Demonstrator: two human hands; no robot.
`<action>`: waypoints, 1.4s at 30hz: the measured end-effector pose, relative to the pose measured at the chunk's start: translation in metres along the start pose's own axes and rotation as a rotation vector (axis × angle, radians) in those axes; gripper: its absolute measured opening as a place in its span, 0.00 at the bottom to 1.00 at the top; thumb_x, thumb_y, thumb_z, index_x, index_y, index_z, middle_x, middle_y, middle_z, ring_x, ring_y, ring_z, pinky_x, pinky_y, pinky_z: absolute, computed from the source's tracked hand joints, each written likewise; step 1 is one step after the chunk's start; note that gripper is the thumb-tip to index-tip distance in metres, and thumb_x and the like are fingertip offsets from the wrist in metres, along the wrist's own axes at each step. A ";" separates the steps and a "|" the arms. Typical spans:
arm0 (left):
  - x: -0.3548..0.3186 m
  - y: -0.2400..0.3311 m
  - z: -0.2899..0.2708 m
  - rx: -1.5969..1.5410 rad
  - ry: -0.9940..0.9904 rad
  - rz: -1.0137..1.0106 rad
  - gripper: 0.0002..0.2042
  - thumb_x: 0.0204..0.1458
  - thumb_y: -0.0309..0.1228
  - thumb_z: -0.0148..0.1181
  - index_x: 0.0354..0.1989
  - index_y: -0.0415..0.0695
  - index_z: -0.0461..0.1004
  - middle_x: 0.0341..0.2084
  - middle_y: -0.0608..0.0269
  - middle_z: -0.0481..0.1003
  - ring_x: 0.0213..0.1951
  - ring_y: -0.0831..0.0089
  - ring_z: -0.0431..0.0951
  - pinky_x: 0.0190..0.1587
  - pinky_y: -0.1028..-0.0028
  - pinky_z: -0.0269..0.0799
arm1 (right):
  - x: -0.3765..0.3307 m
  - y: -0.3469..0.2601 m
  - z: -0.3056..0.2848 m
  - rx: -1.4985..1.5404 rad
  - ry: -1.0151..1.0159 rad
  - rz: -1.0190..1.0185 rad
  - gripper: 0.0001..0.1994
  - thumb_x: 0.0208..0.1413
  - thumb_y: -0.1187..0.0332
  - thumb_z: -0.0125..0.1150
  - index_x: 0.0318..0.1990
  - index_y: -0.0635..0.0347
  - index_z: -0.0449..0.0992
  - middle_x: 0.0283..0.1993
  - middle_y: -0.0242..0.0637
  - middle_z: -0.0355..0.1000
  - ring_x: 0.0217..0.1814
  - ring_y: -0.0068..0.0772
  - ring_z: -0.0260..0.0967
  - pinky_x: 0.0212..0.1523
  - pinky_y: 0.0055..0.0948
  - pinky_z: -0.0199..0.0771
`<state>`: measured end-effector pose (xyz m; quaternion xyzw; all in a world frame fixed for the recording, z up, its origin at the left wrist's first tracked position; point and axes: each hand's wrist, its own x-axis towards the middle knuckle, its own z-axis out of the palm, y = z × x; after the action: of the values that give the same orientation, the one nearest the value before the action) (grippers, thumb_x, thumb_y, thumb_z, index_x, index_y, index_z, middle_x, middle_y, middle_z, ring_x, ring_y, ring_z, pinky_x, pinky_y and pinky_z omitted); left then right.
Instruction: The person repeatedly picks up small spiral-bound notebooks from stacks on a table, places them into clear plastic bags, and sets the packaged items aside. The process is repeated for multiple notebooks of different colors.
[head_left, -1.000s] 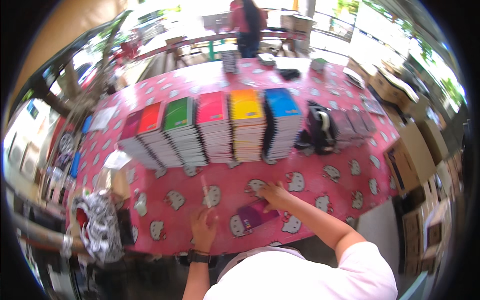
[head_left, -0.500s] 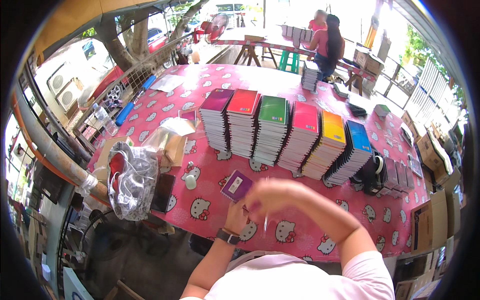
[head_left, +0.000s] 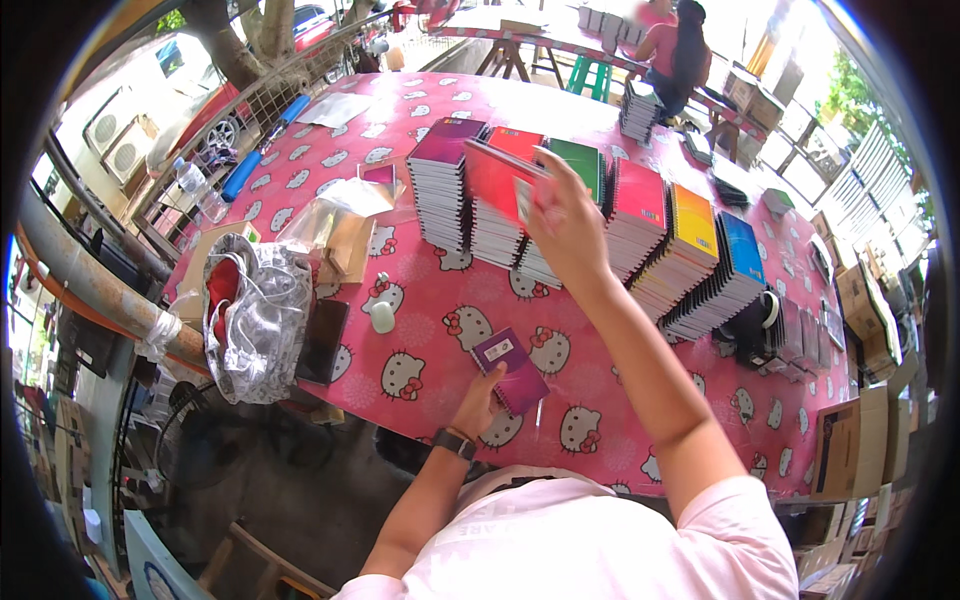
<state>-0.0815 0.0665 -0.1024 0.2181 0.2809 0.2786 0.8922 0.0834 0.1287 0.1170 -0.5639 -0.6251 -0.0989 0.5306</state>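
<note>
While two hands [head_left: 482, 400] [head_left: 570, 225] hold notebooks [head_left: 522, 372] [head_left: 493, 180], six coloured stacks [head_left: 638, 200] stand.

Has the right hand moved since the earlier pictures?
Yes. The right hand has moved forward, toward the green notebook stack, and now overlaps it in view.

A small white label [head_left: 498, 350] with dark marks, too small to read, sits on the purple spiral-bound notebook [head_left: 524, 384] in the left hand [head_left: 481, 408]. Tiny multicoloured block prints [head_left: 650, 215] mark the covers topping the pink [head_left: 636, 190], yellow [head_left: 690, 215] and blue [head_left: 737, 243] spiral-notebook stacks. Faint pale lettering [head_left: 490, 532] crosses the light pink cloth shirt [head_left: 600, 560], not clearly legible.
</note>
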 end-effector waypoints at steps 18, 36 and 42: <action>-0.001 -0.010 0.002 0.412 0.280 0.293 0.13 0.47 0.23 0.59 0.42 0.36 0.71 0.34 0.61 0.76 0.34 0.75 0.75 0.36 0.75 0.71 | -0.216 0.077 -0.082 -0.415 -0.717 0.506 0.19 0.45 0.66 0.61 0.47 0.59 0.72 0.42 0.45 0.71 0.49 0.51 0.65 0.52 0.44 0.64; 0.001 -0.009 -0.015 0.505 0.280 0.252 0.14 0.49 0.29 0.59 0.42 0.37 0.70 0.31 0.61 0.75 0.28 0.76 0.75 0.28 0.75 0.70 | 0.001 0.092 -0.017 -0.765 -0.280 -0.099 0.09 0.46 0.67 0.60 0.38 0.49 0.76 0.38 0.32 0.73 0.43 0.34 0.69 0.46 0.32 0.68; 0.000 -0.005 -0.014 0.326 0.200 0.122 0.14 0.50 0.31 0.56 0.44 0.39 0.69 0.30 0.62 0.74 0.27 0.73 0.76 0.28 0.75 0.71 | 0.039 0.116 -0.058 -0.353 -0.124 -0.179 0.07 0.44 0.71 0.61 0.34 0.54 0.77 0.34 0.37 0.75 0.36 0.42 0.70 0.39 0.35 0.71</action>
<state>-0.0886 0.0659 -0.1154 0.3475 0.3956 0.3033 0.7942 0.2168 0.1504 0.1167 -0.5954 -0.6771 -0.2183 0.3732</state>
